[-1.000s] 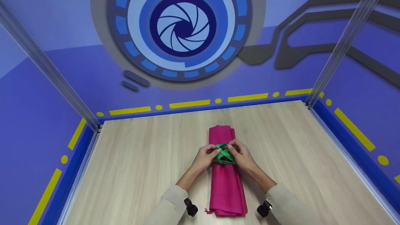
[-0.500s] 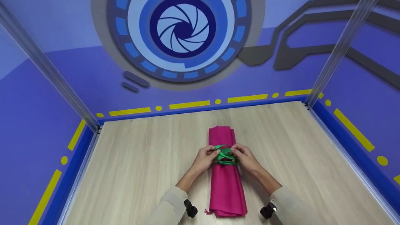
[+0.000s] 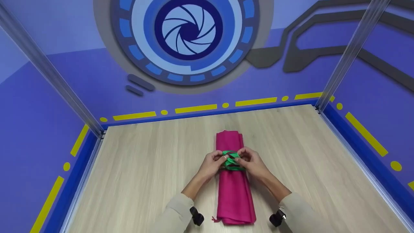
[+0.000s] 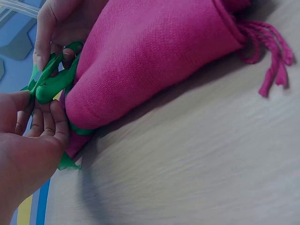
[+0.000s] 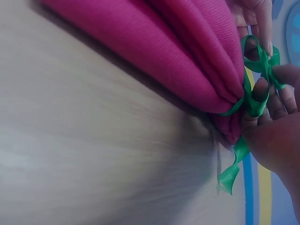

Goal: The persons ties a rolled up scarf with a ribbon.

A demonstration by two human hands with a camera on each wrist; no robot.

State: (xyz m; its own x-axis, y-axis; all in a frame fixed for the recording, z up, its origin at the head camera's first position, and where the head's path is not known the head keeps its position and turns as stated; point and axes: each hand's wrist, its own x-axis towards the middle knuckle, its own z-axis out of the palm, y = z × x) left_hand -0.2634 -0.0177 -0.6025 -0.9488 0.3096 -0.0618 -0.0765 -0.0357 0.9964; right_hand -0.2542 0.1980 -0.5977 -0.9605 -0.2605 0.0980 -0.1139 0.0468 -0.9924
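Observation:
A folded magenta scarf [image 3: 235,197] lies lengthwise on the wooden table, cinched round its middle by a green ribbon [image 3: 231,161]. Loops of the ribbon stand up above the cloth, between the two hands. My left hand [image 3: 212,164] pinches the ribbon between thumb and fingers at the left side. From the right side, my right hand [image 3: 252,161] pinches another part of it, its fingertips close to the left ones. In the right wrist view a loose ribbon end [image 5: 229,176] hangs beside the scarf. Twisted fringe [image 4: 274,56] shows at the scarf's near end in the left wrist view.
The pale wooden table [image 3: 145,168] spreads out on both sides of the scarf. Blue and purple printed panels [image 3: 71,74] wall it in at the back and sides, with metal posts [image 3: 354,55] at the corners. A small black device [image 3: 196,216] sits at each cuff.
The right hand has shifted slightly toward me and its thumb has moved in over the ribbon. The ribbon loops between the hands have changed shape. The left hand and scarf stay nearly in place.

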